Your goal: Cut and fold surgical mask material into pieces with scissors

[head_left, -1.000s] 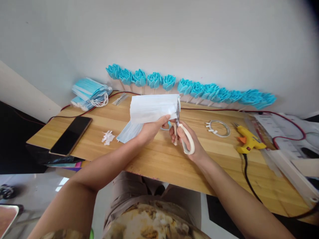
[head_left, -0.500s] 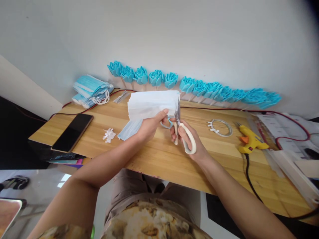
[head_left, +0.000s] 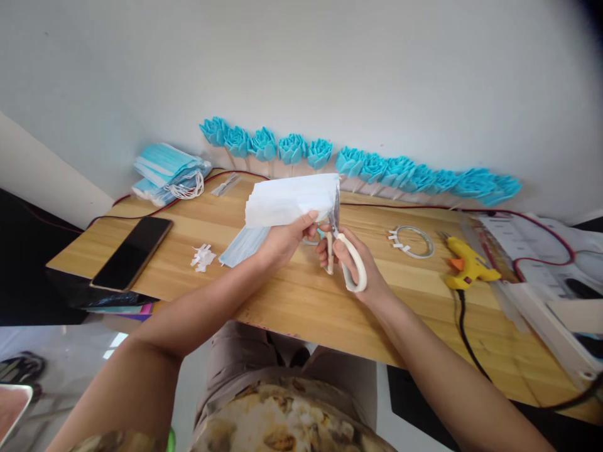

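Left grip (head_left: 281, 242) pinching a white pleated face mask (head_left: 287, 199); right grip (head_left: 372, 284) closed through white-handled scissors (head_left: 357, 257)
Mask held up above the middle of the wooden bench (head_left: 301, 301), blades along its right edge, which looks not yet cut away. Done, it seems: white scraps (head_left: 202, 257) left of it, blue rosettes (head_left: 292, 149) along the far wall. Left to do: a stack of blue masks (head_left: 169, 172) far left
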Tool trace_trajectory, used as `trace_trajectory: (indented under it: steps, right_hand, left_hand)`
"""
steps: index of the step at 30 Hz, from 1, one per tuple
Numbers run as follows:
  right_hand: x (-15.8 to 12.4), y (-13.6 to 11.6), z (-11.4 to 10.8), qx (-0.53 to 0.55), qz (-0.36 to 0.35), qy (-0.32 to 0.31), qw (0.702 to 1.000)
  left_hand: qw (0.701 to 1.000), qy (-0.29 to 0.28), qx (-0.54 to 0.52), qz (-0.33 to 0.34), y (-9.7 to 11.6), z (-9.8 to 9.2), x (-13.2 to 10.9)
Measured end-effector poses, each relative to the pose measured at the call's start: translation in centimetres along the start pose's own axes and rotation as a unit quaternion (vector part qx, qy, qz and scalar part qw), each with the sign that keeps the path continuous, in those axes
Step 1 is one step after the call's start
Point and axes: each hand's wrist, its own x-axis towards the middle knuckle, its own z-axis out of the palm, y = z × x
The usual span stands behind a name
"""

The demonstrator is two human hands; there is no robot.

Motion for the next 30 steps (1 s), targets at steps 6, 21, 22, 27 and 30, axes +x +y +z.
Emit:
trace_trajectory:
  steps: [6, 21, 22, 27, 30]
  right_hand:
    - [0.06, 0.22, -0.27, -0.015, -0.022, -0.001, 1.0]
    - [-0.02, 0.03, -0.07, -0.016, -0.021, 0.017, 1.0]
    - [-0.03, 0.05, -0.08, -0.015, -0.019, 0.019, 1.0]
    - [-0.07, 0.09, -0.09, 0.002, -0.012, 0.03, 0.999]
    - [-0.1, 0.06, -0.05, 0.007, -0.009, 0.029, 1.0]
  left_hand:
    - [1.0, 0.003, -0.002, 0.004, -0.17, 0.13, -0.08]
    - [0.998, 0.024, 0.047, 0.014, -0.83, 0.03, -0.06]
    - [0.999, 0.025, 0.046, 0.014, -0.8, 0.07, -0.06]
    - [0.998, 0.03, 0.045, 0.017, -0.6, 0.27, -0.18]
    - [0.998, 0.034, 0.048, 0.015, -0.55, 0.35, -0.26]
